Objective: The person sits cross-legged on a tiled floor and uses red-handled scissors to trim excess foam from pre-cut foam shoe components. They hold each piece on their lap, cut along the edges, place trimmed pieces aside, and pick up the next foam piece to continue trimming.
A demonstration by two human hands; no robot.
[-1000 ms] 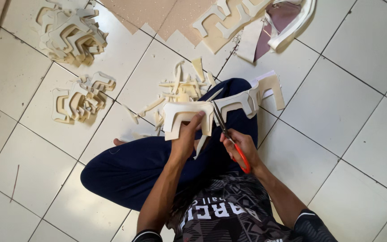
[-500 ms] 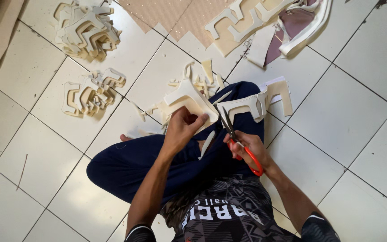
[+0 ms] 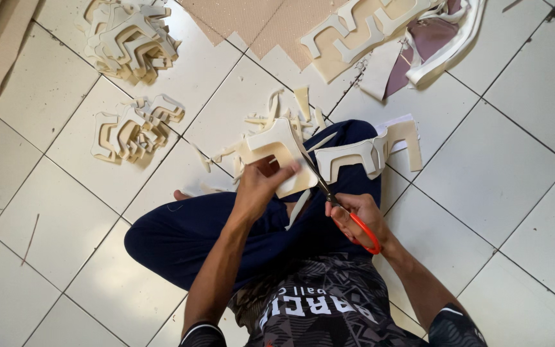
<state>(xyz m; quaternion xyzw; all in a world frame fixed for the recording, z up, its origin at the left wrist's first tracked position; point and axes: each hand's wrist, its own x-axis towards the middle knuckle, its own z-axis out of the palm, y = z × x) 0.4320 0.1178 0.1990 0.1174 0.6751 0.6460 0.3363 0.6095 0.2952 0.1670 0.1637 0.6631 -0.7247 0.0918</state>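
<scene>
Cream foam-like cutout (image 3: 276, 154) sits over my lap, pinched at its near edge by my left hand (image 3: 261, 186). Right hand (image 3: 354, 215) is closed round the orange-handled scissors (image 3: 329, 193), blades biting into the piece just beside those fingers. Risk imo: thumb is close to the blade line, so a slip nicks it, or the cut wanders off the outline. Offcuts (image 3: 284, 106) litter the white tiled floor (image 3: 502, 180). Further out: two stacks of cut shapes (image 3: 133, 42), plus a punched sheet (image 3: 361, 32).
</scene>
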